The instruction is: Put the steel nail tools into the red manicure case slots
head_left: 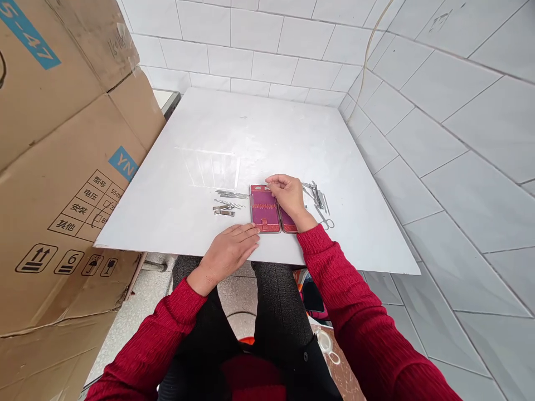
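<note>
An unfolded manicure case (264, 214) with a purple lining and red trim lies in front of me. My left hand (232, 248) rests flat at its lower left corner, fingers stretched out and touching the edge. Over the case's upper part, my right hand (288, 194) has thumb and fingers pinched together near the top red strip. Whatever is between those fingertips is too small to make out. Nail clippers (224, 210) and thin metal tools (232, 194) lie left of the case. To its right are small scissors (326, 223) and a cluster of metal tools (317, 196).
The white tabletop (288, 133) meets tiled walls (259, 30) behind and at right. A large cardboard box (79, 167) stands along the left side. A cable (368, 50) hangs in the far right corner. My legs (280, 301) are below the near edge.
</note>
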The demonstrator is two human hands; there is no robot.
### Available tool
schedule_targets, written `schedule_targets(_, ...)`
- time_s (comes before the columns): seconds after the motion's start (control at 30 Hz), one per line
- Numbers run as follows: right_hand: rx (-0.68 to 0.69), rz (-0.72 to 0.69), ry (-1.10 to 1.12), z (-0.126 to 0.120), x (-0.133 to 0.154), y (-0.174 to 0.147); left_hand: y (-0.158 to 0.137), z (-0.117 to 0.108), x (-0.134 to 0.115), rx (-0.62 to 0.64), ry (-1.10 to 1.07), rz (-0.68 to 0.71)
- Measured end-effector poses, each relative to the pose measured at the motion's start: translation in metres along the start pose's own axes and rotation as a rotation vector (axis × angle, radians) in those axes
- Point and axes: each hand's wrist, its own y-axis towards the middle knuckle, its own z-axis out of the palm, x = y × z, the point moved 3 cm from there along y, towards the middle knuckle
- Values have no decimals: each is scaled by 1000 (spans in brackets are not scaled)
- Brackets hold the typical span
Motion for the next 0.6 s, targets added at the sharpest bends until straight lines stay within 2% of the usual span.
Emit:
schedule_targets(0.1, 30, -16, -56, 0, 4, -7, 1, -1, -1, 6, 5, 7)
schedule_targets(0.2, 94, -95, -130, 9, 18, -13, 1, -2, -2, 13, 20, 8)
schedule_targets(0.47, 444, -348, -474, 45, 64, -23, 1, -3, -3, 9, 32, 9)
schedule_targets(0.6, 541, -369, -610, 57, 70, -18, 0, -2, -3, 6, 22, 19)
